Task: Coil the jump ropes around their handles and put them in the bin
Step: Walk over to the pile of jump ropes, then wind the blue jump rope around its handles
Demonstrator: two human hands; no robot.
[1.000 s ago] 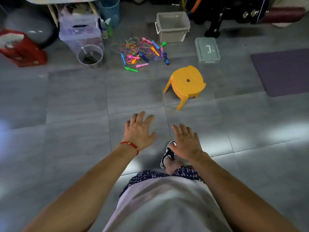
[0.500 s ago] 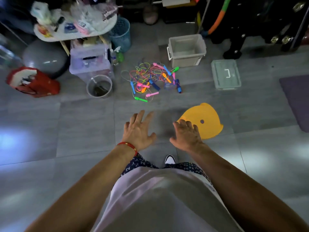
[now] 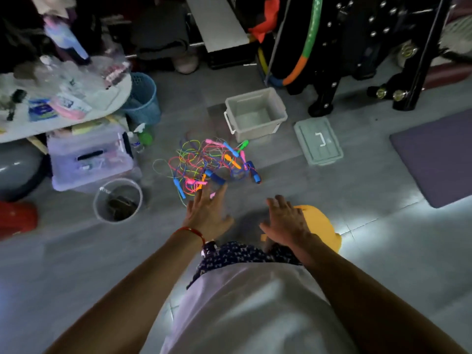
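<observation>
A tangled pile of colourful jump ropes with blue, pink, orange and green handles lies on the grey floor. Just behind it stands an open grey plastic bin with nothing in it. Its lid lies flat to the right. My left hand, fingers spread and holding nothing, hovers over the near edge of the pile. My right hand, also spread with nothing in it, hangs above a yellow stool that it partly hides.
A clear round bucket and a lilac storage box stand at the left under a cluttered white table. A blue basket is behind. A purple mat lies at the right; black equipment fills the back.
I have walked forward: the rope pile, bin and stool have come closer. My left hand now reaches the pile's near edge and my right hand is over the stool.
</observation>
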